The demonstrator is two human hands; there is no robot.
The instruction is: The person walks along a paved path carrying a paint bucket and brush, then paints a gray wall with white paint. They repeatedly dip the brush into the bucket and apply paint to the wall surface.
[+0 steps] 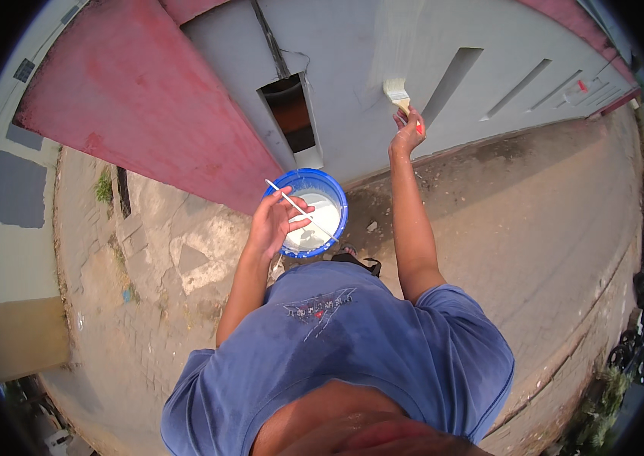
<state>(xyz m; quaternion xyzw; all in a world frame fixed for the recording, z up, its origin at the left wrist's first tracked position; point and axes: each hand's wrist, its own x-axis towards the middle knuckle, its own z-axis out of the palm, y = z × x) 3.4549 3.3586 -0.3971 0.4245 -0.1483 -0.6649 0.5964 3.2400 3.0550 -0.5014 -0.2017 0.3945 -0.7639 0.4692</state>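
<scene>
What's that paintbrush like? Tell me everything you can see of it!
The paintbrush is flat and wide, with pale, paint-coated bristles, a light band below them and a wood-looking handle with red near its end. The right hand grips the handle and hides part of it. The brush slants, its bristles pointing up and a little left in the picture. Their tips look to be against the grey wall, just below a whitish streak.

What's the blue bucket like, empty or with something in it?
Not empty: white paint shows inside the blue bucket, but not up to the top. I can't tell how deep it is from above.
</scene>
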